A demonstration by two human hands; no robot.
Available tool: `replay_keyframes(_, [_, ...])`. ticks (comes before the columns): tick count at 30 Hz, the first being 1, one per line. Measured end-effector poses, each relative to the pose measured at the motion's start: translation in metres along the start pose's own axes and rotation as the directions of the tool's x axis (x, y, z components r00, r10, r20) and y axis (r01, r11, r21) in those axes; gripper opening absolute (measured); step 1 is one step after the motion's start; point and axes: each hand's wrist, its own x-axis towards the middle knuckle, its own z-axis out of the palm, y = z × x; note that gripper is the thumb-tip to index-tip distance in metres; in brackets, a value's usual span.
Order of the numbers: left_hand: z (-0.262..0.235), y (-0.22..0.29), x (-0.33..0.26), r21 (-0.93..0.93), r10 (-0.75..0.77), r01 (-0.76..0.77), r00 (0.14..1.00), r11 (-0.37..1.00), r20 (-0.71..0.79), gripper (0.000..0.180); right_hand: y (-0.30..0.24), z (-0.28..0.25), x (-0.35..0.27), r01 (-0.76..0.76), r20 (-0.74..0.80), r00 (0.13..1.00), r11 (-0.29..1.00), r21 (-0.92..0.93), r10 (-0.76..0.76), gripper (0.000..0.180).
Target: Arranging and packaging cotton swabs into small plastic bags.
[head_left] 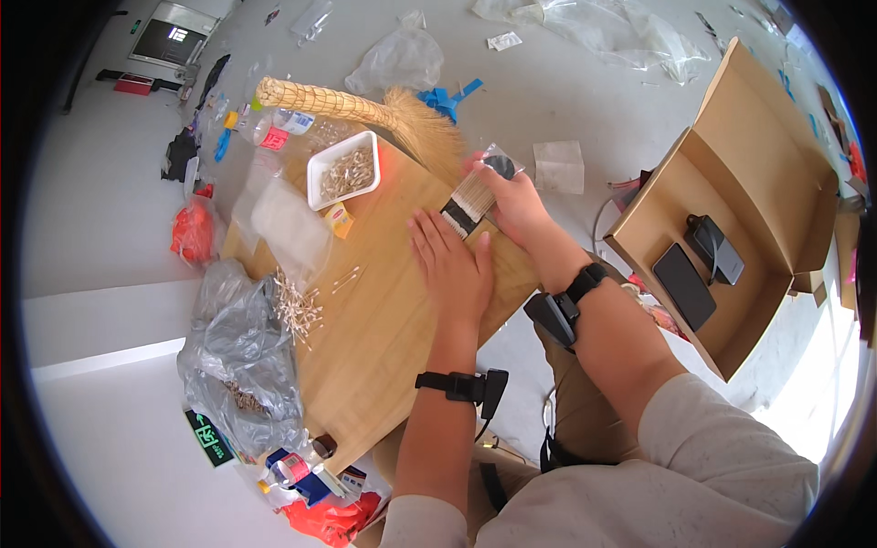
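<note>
My right hand (519,208) is closed on a clear packet of cotton swabs (473,195), with pale sticks and dark bands at both ends. The packet rests slantwise at the right edge of the wooden table (365,310). Flat on the wood, with fingers stretched out, my left hand (454,276) lies just below the packet's lower end; its thumb points toward it. Whether that hand touches the packet, I cannot tell. Farther left stands a white tray (316,173) of loose swabs (349,172). A heap of swabs (297,309) lies at the table's left edge.
A straw broom (365,110) lies across the far edge. Left are clear plastic bags (292,228), a small yellow packet (339,220) and a grey plastic bag (242,333). To the right, an open cardboard box (731,329) holds a phone (685,286) and a dark device (715,248).
</note>
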Motion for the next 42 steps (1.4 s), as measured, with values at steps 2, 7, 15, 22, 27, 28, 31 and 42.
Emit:
replay_keyframes(2, [0.003, 0.002, 0.004, -0.001, 0.001, -0.001, 1.000, 1.000, 0.003, 0.079, 0.001, 0.005, -0.002, -0.018, -0.001, 1.000, 0.999, 0.043, 0.018, 0.033])
replay_keyframes(7, [0.007, 0.009, 0.010, -0.023, 0.016, -0.016, 1.000, 1.000, 0.008, 0.080, 0.003, -0.004, 0.007, -0.119, -0.043, 0.990, 0.948, 0.295, 0.137, 0.022])
replay_keyframes(15, [0.007, 0.007, 0.011, 0.005, 0.013, -0.013, 1.000, 1.000, 0.023, 0.081, 0.006, -0.004, 0.014, -0.178, -0.073, 0.973, 0.918, 0.356, 0.217, 0.020])
replay_keyframes(22, [0.005, 0.011, 0.017, -0.023, 0.036, -0.035, 0.999, 0.999, 0.027, 0.081, -0.002, 0.000, 0.009, -0.222, -0.066, 0.965, 0.921, 0.321, 0.255, 0.027])
replay_keyframes(27, [0.014, 0.016, 0.022, -0.029, 0.019, -0.019, 1.000, 0.999, 0.010, 0.079, 0.000, -0.001, 0.011, -0.214, -0.060, 0.968, 0.930, 0.300, 0.242, 0.030])
replay_keyframes(28, [0.016, 0.015, 0.023, -0.043, 0.011, -0.011, 1.000, 0.999, -0.007, 0.078, -0.001, 0.000, 0.009, -0.210, -0.070, 0.969, 0.941, 0.266, 0.236, 0.030])
replay_keyframes(31, [0.019, 0.010, 0.023, -0.103, 0.018, -0.021, 0.999, 0.995, -0.029, 0.079, -0.003, 0.003, 0.005, -0.146, -0.028, 0.987, 0.961, 0.235, 0.157, 0.032])
replay_keyframes(42, [0.007, 0.004, 0.030, -0.940, -0.323, 0.113, 0.946, 0.323, 0.003, 0.092, -0.002, 0.006, 0.008, -0.106, -0.025, 0.992, 0.941, 0.322, 0.121, 0.028])
